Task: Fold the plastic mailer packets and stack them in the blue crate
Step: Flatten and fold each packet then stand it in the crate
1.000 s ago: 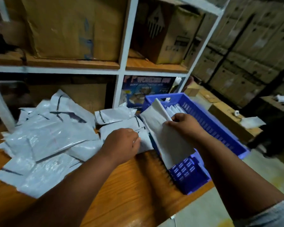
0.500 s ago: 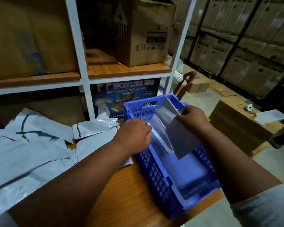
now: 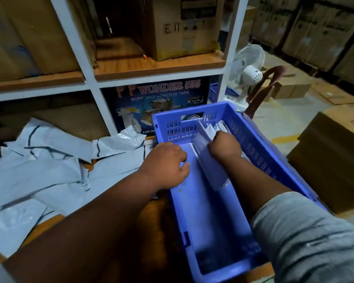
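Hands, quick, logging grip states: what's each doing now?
Left hand: fingers curled over the blue crate rim, gripping it.
Right hand: gripping a folded mailer packet inside the crate.

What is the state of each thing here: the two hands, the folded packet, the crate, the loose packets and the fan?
right hand: inside the crate, grips the folded packet
folded packet: on edge in the crate
left hand: fingers curled, at the crate's left rim
blue crate: upright, partly filled
loose packets: unfolded, piled on the table
fan: cannot tell if running

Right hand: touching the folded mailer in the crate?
Touching. The head view shows the right hand gripping the folded mailer, fingers curled over its top edge, inside the blue crate.
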### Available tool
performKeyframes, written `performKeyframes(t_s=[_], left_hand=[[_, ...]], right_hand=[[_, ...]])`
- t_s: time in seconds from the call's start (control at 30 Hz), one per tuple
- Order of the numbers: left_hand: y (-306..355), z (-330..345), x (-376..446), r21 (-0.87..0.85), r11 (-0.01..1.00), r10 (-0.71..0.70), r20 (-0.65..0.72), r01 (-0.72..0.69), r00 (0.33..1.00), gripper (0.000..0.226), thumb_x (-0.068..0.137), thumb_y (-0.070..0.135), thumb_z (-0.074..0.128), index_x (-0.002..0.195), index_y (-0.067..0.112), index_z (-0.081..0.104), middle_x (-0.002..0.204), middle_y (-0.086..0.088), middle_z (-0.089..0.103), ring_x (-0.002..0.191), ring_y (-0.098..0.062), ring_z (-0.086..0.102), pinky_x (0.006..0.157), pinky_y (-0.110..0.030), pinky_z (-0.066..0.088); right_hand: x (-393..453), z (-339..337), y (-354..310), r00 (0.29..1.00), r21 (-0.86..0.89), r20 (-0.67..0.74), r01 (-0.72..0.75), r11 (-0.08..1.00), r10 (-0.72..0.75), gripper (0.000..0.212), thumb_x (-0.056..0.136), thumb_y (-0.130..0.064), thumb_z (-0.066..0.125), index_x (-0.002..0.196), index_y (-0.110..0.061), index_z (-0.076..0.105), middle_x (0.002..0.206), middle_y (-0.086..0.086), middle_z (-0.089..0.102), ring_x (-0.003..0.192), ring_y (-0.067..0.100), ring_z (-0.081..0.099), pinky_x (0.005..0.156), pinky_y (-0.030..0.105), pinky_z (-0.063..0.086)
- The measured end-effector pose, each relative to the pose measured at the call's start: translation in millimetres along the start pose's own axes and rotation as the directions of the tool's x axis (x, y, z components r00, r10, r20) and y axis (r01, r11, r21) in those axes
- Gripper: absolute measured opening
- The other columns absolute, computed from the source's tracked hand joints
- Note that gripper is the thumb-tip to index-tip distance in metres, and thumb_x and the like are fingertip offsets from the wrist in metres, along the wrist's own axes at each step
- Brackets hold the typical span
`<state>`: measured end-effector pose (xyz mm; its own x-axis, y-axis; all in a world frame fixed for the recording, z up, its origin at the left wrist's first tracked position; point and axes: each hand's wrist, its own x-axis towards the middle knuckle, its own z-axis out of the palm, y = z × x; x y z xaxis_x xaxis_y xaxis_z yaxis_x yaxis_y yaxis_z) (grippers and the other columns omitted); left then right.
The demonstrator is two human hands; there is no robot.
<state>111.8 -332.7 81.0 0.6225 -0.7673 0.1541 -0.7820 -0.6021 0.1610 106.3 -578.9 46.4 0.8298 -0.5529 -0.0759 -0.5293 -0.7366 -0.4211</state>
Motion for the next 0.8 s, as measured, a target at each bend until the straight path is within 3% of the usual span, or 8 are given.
performKeyframes(t_s=[0.23,0.37,0.43,0.57,0.67,0.73,0.8], left_hand=[[1,0,3,0.039,0.999,-0.022,0.062,0.02,0.998,0.067,0.091,0.06,0.029,0.106,0.017,0.077,0.1,-0.002,0.068,0.099,-0.029,0.059,0.101,-0.044,0.044],[-12,4,-1,-0.029,0.999,-0.031,-0.051,0.029,0.998,0.054,0.097,0.057,0.043,0.106,0.015,0.076,0.104,-0.003,0.065,0.102,-0.029,0.059,0.099,-0.045,0.048],[-23,0,-3,-0.026,0.999,-0.04,-0.107,0.038,0.993,0.049,0.099,0.054,0.047,0.11,0.016,0.074,0.108,-0.002,0.065,0.106,-0.028,0.059,0.094,-0.043,0.05],[-51,-22,-14,-0.046,0.993,-0.115,-0.199,0.108,0.973,0.037,0.097,0.047,0.049,0.101,0.018,0.072,0.103,0.0,0.064,0.098,-0.027,0.058,0.086,-0.044,0.052],[-76,-40,-39,-0.088,0.974,-0.221,-0.198,0.207,0.955,0.042,0.096,0.049,0.042,0.096,0.022,0.074,0.097,0.002,0.068,0.095,-0.026,0.061,0.081,-0.044,0.053],[-98,-44,-65,-0.112,0.958,-0.282,-0.194,0.265,0.939,0.044,0.096,0.051,0.042,0.098,0.024,0.076,0.097,0.002,0.07,0.094,-0.023,0.063,0.078,-0.042,0.055],[-123,-41,-95,-0.132,0.938,-0.342,-0.183,0.322,0.922,0.04,0.098,0.05,0.046,0.102,0.025,0.077,0.099,0.003,0.071,0.094,-0.021,0.064,0.078,-0.039,0.055]], right_hand=[[6,10,4,1.0,-0.078,0.008,0.011,0.997,-0.01,0.023,0.09,-0.025,0.06,0.11,-0.015,0.065,0.115,0.012,0.071,0.108,0.038,0.067,0.077,0.036,0.047],[-1,-6,-9,0.993,-0.069,-0.057,0.097,0.993,-0.101,0.012,0.092,-0.031,0.063,0.094,-0.02,0.057,0.101,0.008,0.07,0.099,0.037,0.068,0.071,0.035,0.043],[-8,-16,-29,0.977,-0.047,-0.095,0.189,0.981,-0.193,0.016,0.094,-0.034,0.063,0.085,-0.021,0.058,0.091,0.006,0.07,0.092,0.037,0.069,0.068,0.036,0.044],[-38,-34,-91,0.911,0.003,-0.109,0.401,0.916,-0.398,0.018,0.092,-0.039,0.068,0.086,-0.022,0.065,0.085,0.001,0.072,0.085,0.029,0.067,0.07,0.037,0.053],[-68,-39,-139,0.839,-0.011,-0.082,0.539,0.842,-0.538,0.015,0.094,-0.04,0.068,0.089,-0.026,0.067,0.081,-0.006,0.069,0.08,0.021,0.064,0.065,0.034,0.045],[-87,-33,-170,0.773,-0.064,-0.014,0.632,0.772,-0.634,0.013,0.094,-0.041,0.069,0.092,-0.028,0.067,0.083,-0.008,0.067,0.082,0.021,0.063,0.065,0.033,0.042],[-102,-15,-197,0.732,-0.132,0.113,0.681,0.72,-0.672,0.017,0.094,-0.046,0.07,0.101,-0.031,0.068,0.094,-0.007,0.069,0.091,0.023,0.066,0.069,0.034,0.048]])
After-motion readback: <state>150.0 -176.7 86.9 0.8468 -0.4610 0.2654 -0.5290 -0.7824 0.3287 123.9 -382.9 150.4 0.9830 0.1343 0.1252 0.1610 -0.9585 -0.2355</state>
